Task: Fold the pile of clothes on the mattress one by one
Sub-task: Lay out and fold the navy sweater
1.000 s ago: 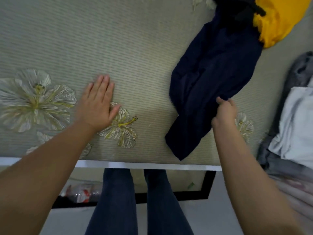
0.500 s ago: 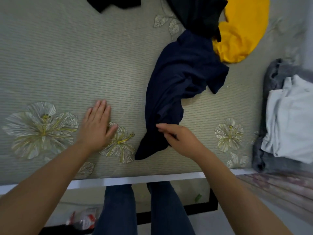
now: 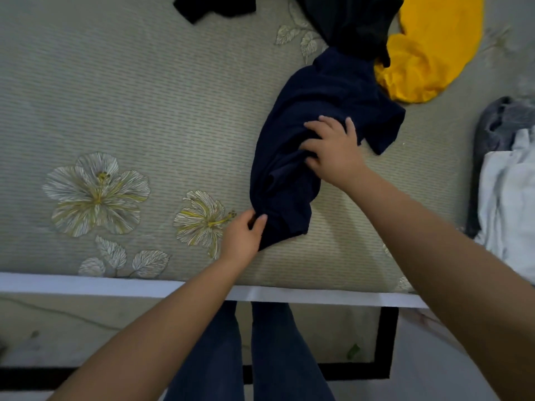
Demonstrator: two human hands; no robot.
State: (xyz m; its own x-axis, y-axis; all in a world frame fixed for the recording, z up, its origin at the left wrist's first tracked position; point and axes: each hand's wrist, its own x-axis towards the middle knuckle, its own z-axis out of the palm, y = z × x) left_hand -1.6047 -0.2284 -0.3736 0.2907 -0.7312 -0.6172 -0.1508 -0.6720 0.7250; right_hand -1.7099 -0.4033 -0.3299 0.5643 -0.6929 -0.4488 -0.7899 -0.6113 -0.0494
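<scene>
Navy cloth (image 3: 315, 111) lay bunched on the mattress (image 3: 144, 111), running from near the front edge up toward the pile, where its far end touched a black garment (image 3: 353, 21) and lay just beside a yellow one (image 3: 434, 53). Both hands were on it. The left hand (image 3: 241, 237) pinched its near end between thumb and curled fingers, close to a printed flower (image 3: 202, 221). The right hand (image 3: 333, 149) rested on the middle of the bundle, fingers spread and bent into the folds; it seemed to gather cloth, though how firm the hold was I could not tell.

By my reading, the step in hand was getting this one piece free and ready for spreading, not folding yet (no clean crease showed anywhere). The next move would call for finding two matching corners or a hem, lifting it clear of the black garment so that nothing dragged along, and laying it flat on the bare mattress to the left. A grey and white heap (image 3: 509, 175) sat at the right, well apart.
</scene>
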